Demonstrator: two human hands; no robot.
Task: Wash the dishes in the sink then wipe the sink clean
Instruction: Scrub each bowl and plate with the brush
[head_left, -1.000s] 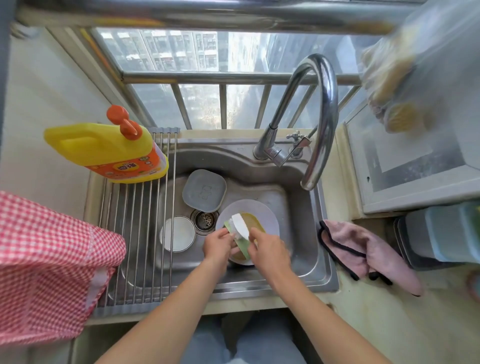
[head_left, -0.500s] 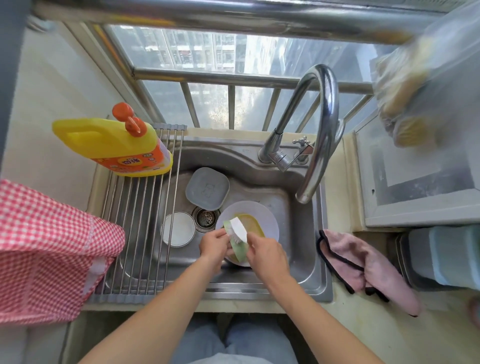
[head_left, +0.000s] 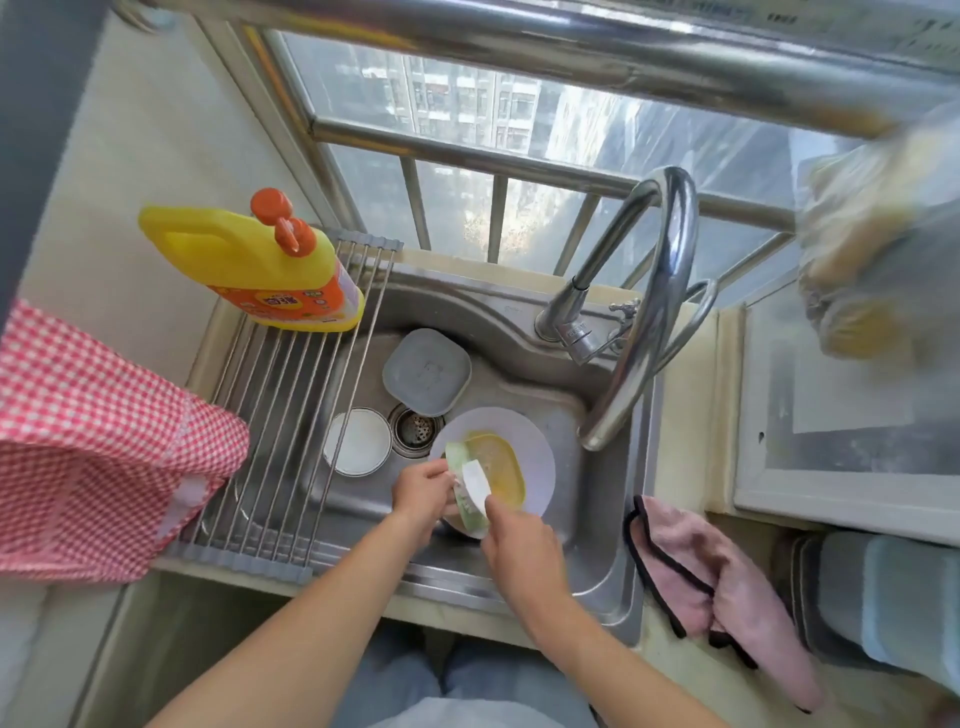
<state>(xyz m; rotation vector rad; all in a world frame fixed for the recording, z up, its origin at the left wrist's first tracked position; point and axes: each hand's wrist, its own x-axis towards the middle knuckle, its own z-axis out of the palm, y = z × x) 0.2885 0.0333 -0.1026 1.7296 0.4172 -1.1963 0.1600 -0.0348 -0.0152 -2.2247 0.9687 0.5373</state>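
While steadied over the steel sink (head_left: 597, 545): pale green rectangular dish (head_left: 467, 499), pinched by left hand (head_left: 421, 488); white scrubbing pad (head_left: 477, 480), clamped in right hand (head_left: 519, 540) for wiping.

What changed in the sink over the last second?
Little. The camera tilted, so the whole scene sits lower in frame. Both the left hand and right hand keep their grip on the green-and-white sponge above the yellow dish on the white plate. Grey lid, small white dish and pink cloth unmoved.
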